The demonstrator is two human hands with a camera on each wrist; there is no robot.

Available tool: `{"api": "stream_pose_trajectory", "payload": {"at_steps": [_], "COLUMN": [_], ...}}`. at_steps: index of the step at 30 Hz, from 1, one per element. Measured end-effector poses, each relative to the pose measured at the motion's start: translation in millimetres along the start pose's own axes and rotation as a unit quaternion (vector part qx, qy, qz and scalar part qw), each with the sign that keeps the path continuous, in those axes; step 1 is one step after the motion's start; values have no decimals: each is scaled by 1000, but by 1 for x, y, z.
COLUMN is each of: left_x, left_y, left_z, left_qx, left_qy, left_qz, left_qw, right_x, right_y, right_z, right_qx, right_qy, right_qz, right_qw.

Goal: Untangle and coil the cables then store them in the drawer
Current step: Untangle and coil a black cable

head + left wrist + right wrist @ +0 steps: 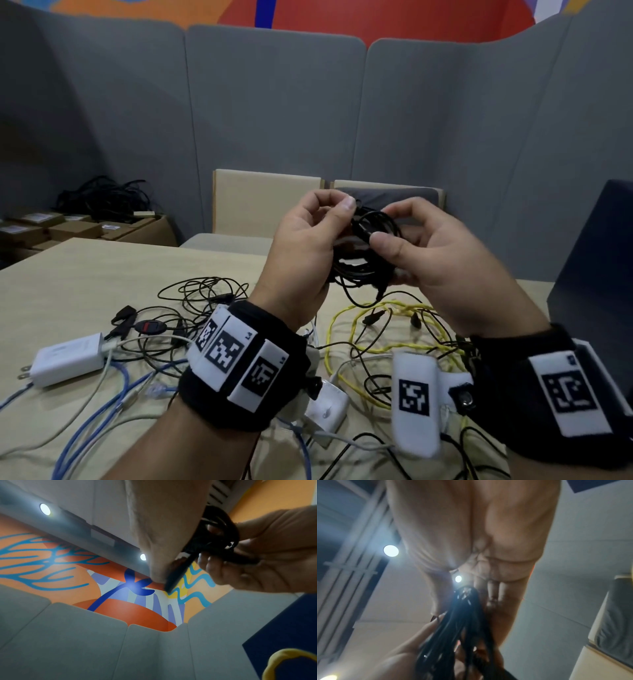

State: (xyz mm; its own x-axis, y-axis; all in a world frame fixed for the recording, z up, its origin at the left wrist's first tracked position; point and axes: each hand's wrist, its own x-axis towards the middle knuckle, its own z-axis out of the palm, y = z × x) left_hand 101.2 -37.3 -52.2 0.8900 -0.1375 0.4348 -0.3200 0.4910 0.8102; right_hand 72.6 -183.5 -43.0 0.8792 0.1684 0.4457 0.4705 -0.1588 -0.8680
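Both hands are up off the tabletop [85, 274], working one black cable [363, 263] between them. The left hand [301, 250] has its fingers [347, 204] curled round the bundled loops, thumb and forefinger pinching near the top. The right hand [431, 250] pinches a strand at the coil's near side with its thumb, its other fingers wrapped behind the loops. A short tail with a plug hangs below the fingers. To my eye the coil is nearly wound, so the thing now is to keep the left grip firm so the loops stay even, and feed that tail round or through them without letting any slip. The yellow cable [342, 342] and the rest lie tangled beneath the wrists.
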Motion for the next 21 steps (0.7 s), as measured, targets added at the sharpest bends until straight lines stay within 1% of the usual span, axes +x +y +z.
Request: {"api": "stream_pose_trajectory", "payload": {"at_steps": [6,9,11,12,14,17,21], "left_x": [2,1,1,1,2,5,7], "left_y": [0,0,-1,-1,-2,-5,-7], "left_z": [-6,-10,-11,-11,-11,-12,-11], "left_qx": [42,112,133,125,101,73,38], "left_qy": [-48,-79,-83,-76,-47,7,47], "left_qz": [-40,-72,-96,-101,-85,-44,-22], "left_qw": [997,988,983,984,990,996,998], "right_x": [3,4,5,6,6,6,7], "right_y": [1,1,2,3,4,6,10], "right_z": [1,1,1,2,1,0,0], "right_qx": [81,90,93,94,92,87,90], "right_qy": [72,104,125,132,137,123,112], "right_qz": [-7,-10,-11,-12,-8,8,18], "right_qw": [994,990,988,987,986,989,989]}}
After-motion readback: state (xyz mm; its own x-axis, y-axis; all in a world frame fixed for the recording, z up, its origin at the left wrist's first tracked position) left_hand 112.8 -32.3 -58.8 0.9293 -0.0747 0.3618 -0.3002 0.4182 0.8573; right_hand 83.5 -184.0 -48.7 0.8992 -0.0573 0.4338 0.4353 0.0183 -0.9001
